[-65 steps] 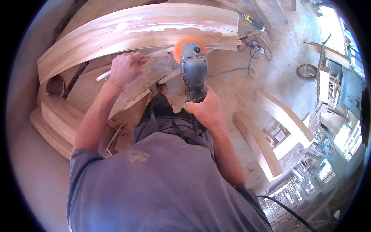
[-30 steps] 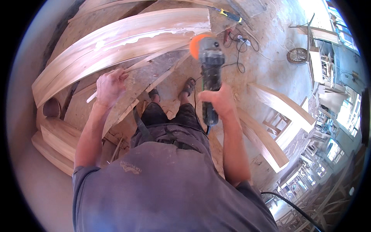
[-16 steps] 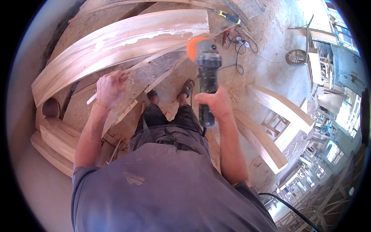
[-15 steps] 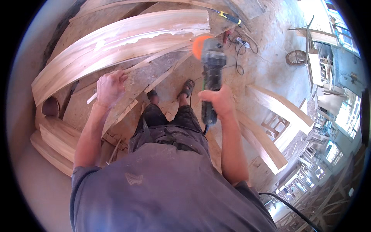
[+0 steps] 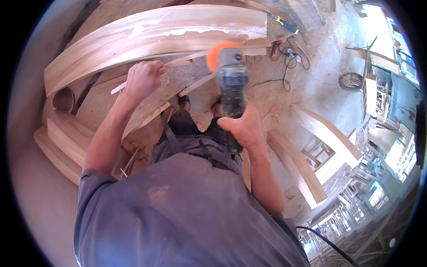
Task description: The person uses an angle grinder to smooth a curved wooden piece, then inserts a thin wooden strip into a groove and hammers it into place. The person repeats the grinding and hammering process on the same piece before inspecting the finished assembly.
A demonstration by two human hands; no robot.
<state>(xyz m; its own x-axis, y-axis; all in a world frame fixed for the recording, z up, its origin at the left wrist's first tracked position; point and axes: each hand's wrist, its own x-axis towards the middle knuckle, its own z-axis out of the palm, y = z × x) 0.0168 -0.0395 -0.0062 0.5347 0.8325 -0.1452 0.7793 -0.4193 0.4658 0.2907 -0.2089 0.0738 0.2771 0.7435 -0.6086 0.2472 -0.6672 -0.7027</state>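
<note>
- Clamped with right grip [image 5: 244, 127] around grinder [image 5: 232, 82]; closed with left grip [image 5: 143, 80] on white stick [image 5: 118, 88].
- Shifted left along board [image 5: 147, 41] in view since half a second ago, from near its right end.
- Held ahead of waist [image 5: 191, 144], with orange disc [image 5: 212, 58] overlapping board's near edge in view; cannot tell whether touching.
- Pointing disc-end away from waist, leaning slightly left; running lengthwise across board's length.
</note>
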